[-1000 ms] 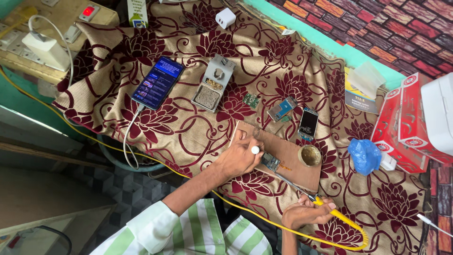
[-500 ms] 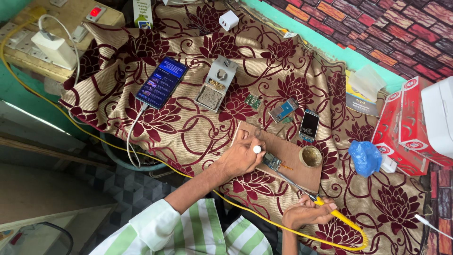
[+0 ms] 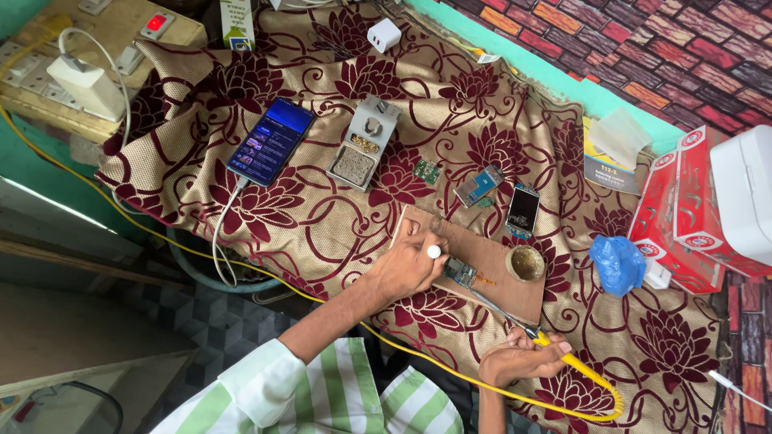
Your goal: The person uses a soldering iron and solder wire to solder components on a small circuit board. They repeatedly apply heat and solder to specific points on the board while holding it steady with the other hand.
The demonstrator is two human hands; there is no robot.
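Floral maroon-and-gold cloth (image 3: 322, 233) covers the bench, brick-pattern wall behind at upper right. Wooden board (image 3: 490, 261) lies near the cloth's front edge. Small circuit board (image 3: 460, 272) sits on it, near the board's left-centre. Left hand (image 3: 410, 264) rests on the wooden board's left part, fingers curled, pinching a small white round-ended item (image 3: 434, 251) between thumb and fingers; what it is cannot be told. That hand is just beside the circuit board, on its left, touching or nearly so.

Right hand (image 3: 519, 359) is below the wooden board, closed around the yellow handle of a soldering iron (image 3: 555, 354). Iron's long axis runs diagonally, handle at lower right, metal shaft going up-left toward the circuit board. Tip ends at or just short of the circuit board's lower right edge; contact cannot be told. Yellow cord loops off the handle to the right and back along the cloth.

So the circuit board lies between the hands: left hand nearer, right hand well apart, reaching it only through the iron.

Round flux tin (image 3: 526, 262) stands on the wooden board's right end. Smartphone (image 3: 270, 141) with lit screen lies upper left, cable plugged. Grey iron stand (image 3: 360, 153) beside it. Blue plastic bag (image 3: 618, 264) to the right, red boxes (image 3: 683, 209) beyond.
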